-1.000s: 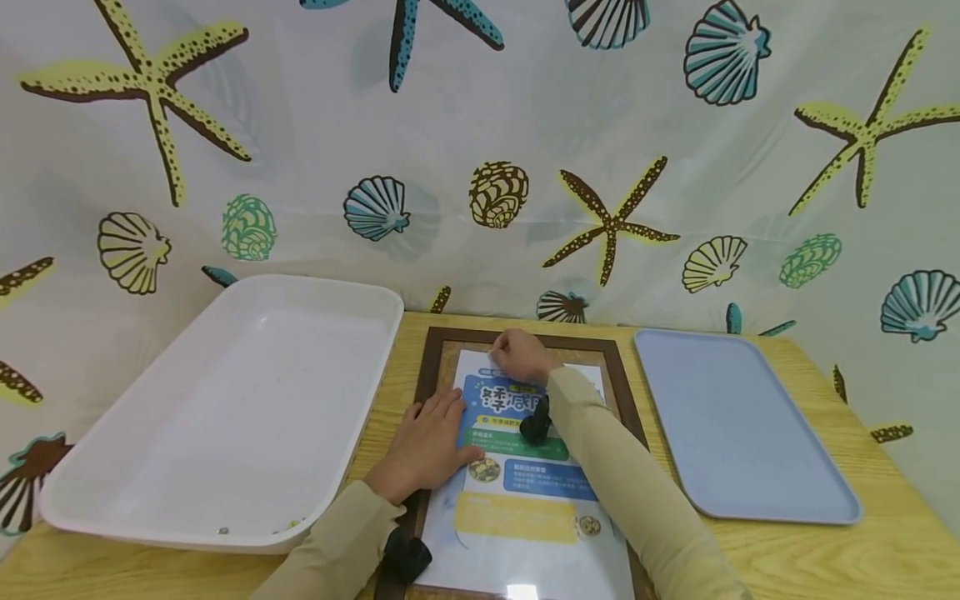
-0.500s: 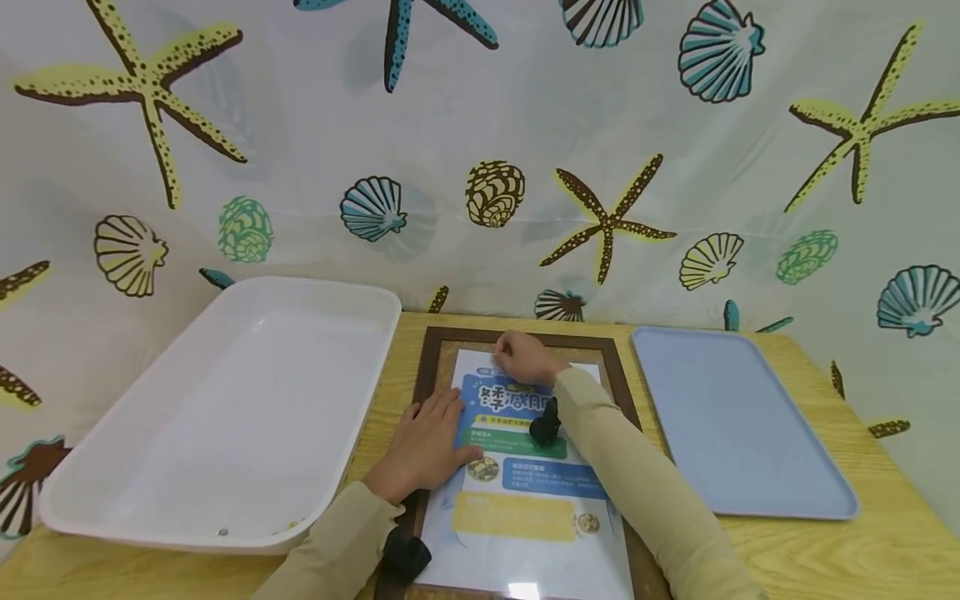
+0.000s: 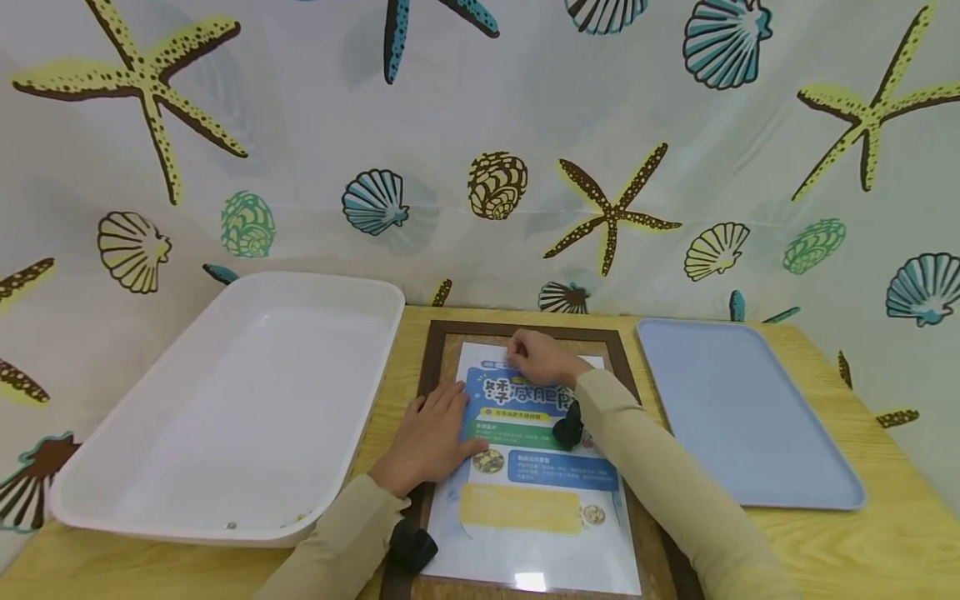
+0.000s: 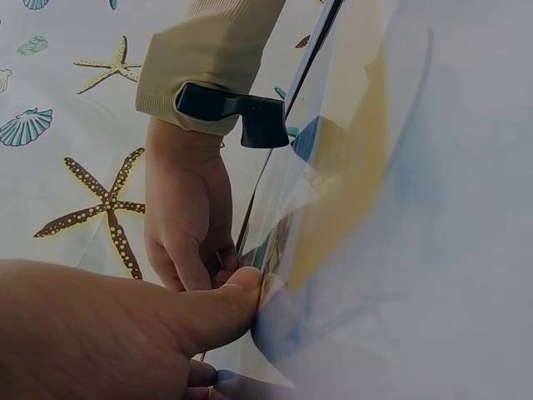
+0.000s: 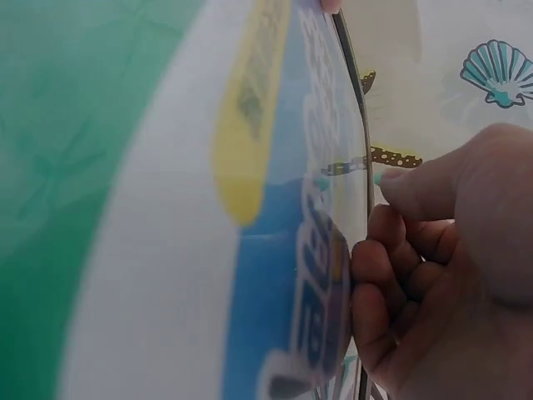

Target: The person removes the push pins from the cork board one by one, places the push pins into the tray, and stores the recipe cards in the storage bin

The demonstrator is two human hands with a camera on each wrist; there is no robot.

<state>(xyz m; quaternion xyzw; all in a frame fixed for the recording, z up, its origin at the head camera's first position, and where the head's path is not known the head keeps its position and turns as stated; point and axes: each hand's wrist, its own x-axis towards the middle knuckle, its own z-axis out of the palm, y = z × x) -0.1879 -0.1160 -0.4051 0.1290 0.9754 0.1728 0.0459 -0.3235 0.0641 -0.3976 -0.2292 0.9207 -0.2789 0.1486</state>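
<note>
A glossy printed poster [image 3: 540, 546] in blue, green and yellow lies on a brown-framed cork board [image 3: 442, 590]. My left hand [image 3: 431, 433] rests along its left edge with fingers spread, and the thumb [image 4: 241, 292] presses on the sheet. Near the poster's top edge is my right hand [image 3: 543, 358], its fingers curled against the sheet. Seen from the right wrist, the curled fingers [image 5: 375, 317] touch the poster surface, with the thumb above them. A small teal spot shows by the thumb tip, too small to identify. Black camera bands sit on both wrists.
A deep white tub [image 3: 225, 417] stands left of the board, with a few tiny specks near its front rim. To the right lies a flat pale blue tray [image 3: 750, 408]. The wooden table [image 3: 862, 550] meets a sea-patterned cloth [image 3: 480, 92] behind.
My right hand has slid a little to the right along the poster's top edge, showing more of the title. The left hand has stayed in place on the left edge.
</note>
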